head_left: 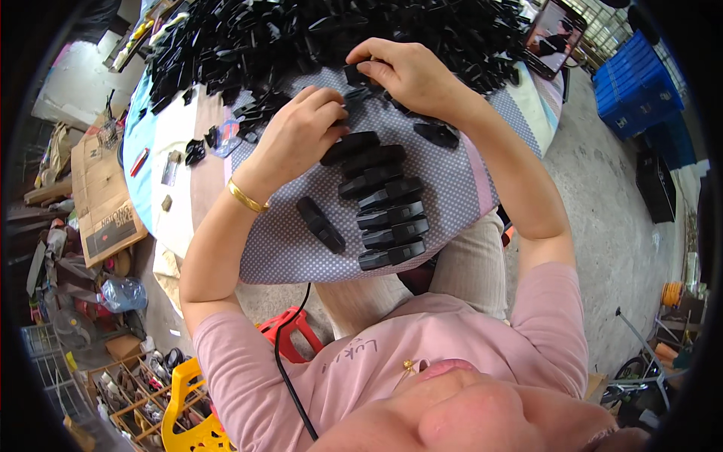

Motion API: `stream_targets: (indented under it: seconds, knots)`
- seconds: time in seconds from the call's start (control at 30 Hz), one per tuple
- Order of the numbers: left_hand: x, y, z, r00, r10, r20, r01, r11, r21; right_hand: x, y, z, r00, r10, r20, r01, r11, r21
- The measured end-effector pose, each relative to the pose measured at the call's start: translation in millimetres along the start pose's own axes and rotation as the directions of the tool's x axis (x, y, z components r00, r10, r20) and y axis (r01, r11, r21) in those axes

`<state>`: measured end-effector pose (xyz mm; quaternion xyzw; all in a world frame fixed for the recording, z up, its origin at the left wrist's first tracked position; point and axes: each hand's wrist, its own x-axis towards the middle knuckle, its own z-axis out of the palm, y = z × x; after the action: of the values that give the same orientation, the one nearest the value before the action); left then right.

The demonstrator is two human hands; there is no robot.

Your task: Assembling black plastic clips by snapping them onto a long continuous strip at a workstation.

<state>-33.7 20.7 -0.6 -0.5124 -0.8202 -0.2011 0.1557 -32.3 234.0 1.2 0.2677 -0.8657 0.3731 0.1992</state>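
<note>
"So, look at the right hand: thumb and forefinger are pinched narrow on a small black piece, squarish and dark, just in front of the heap!"

"And the left hand?"

"Fingers curled, knuckles up, tips right by a dark piece low over the cloth. Whether they grip it, I cannot tell; the fingers hide the contact. A smooth, rounded gold bangle circles that wrist."

"What a heap, though: glossy, angular black bits, plastic by the look of them, tangled across the far side of the table."

"Nearer the body, it's all order! A column of black parts runs toward the lap, chunky oblong blocks side by side, light glinting off their faceted edges."

"One loose black block lies slantwise to the left of the column, and a rounded black part sits off to the right, under the forearm."

"Under them, the tablecloth: grey with pale dots, and its edge is curved."

"Over at the heap's right edge, a flat, dark-framed phone leans with its screen lit, and beyond it on the concrete floor stands a ribbed blue crate."
</note>
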Motion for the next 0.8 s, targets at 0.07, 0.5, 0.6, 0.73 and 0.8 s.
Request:
stream_targets:
  seconds: [0.07,0.5,0.6,0.73,0.8]
  knots:
    - [2,1,-4,1.0,0.02,0.012,-0.019,0.998,-0.063,-1,1,0,1.0,0.015,0.022,-0.016,0.997,0.07]
    - [-1,-3,7,0.98,-0.033,0.198,0.016,0.996,0.087,-2,13,1,0.996,0.081,-0.022,-0.082,0.996,-0.034]
    - [-1,-10,4,0.983,-0.048,0.176,0.042,0.998,0.038,0,9,4,0.998,0.038,-0.041,-0.037,0.999,0.023]
    - [1,-8,6,0.992,-0.081,0.096,0.08,0.997,0.018,-2,2,6,0.998,0.054,-0.02,-0.049,0.98,0.194]
    - [0,-5,6,0.993,-0.086,0.083,0.082,0.995,0.051,-2,-2,6,0.998,0.053,0.024,-0.058,0.963,0.264]
